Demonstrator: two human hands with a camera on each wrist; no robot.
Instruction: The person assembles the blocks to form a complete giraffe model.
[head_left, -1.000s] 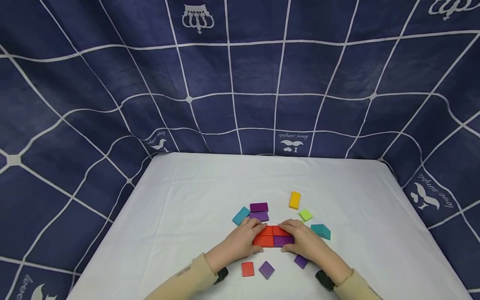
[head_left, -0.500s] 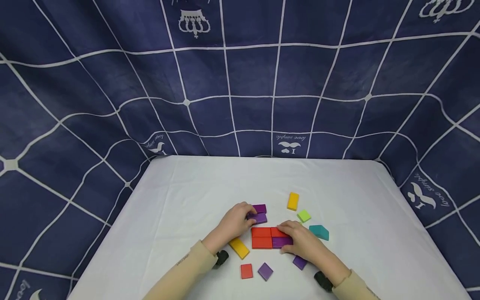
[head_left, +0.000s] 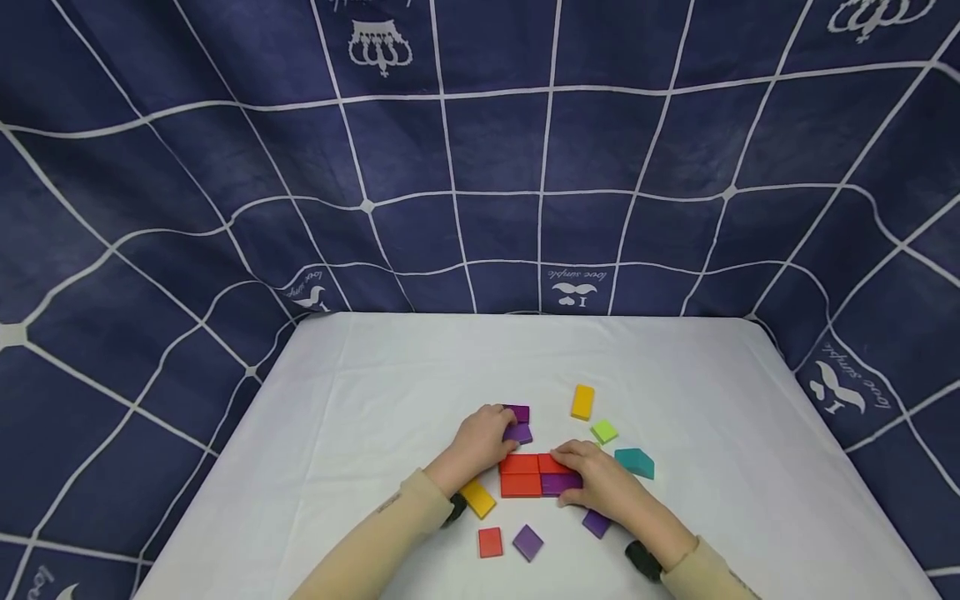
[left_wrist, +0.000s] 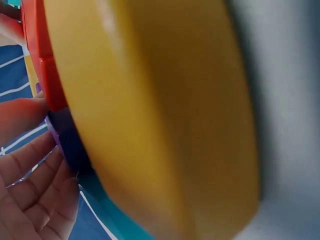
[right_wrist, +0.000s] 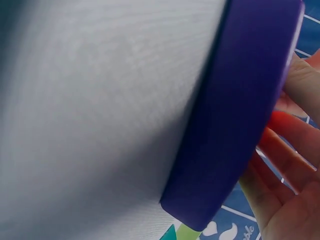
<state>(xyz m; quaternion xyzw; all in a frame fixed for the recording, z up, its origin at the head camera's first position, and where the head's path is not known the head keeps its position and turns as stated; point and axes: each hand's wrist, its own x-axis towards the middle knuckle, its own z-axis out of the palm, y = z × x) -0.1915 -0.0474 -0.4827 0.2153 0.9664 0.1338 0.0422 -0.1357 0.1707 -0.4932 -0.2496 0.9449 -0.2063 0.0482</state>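
Observation:
In the head view, a flat rectangle of red blocks (head_left: 521,485) and a purple block (head_left: 560,484) lies on the white cloth. My right hand (head_left: 606,485) grips its right end, thumb on the near side and fingers on the far side. Behind the rectangle's left part, a dark purple block (head_left: 519,412) and a lighter purple block (head_left: 522,433) lie together. My left hand (head_left: 477,440) holds this pair from the left, thumb near and fingers far. The hand covers the spot where a blue block lay earlier. A yellow block (left_wrist: 150,120) fills much of the left wrist view.
Near the front lie a red square block (head_left: 491,542), a purple square block (head_left: 528,542) and another purple block (head_left: 596,523) by my right wrist. Farther back are a teal block (head_left: 634,463), a lime block (head_left: 604,431) and a yellow block (head_left: 582,402). A blue curtain (head_left: 495,142) hangs behind.
My left hand has left the rectangle's left end and moved back to the purple pair, which uncovered the front yellow block. The right hand has stayed at the rectangle's right end.

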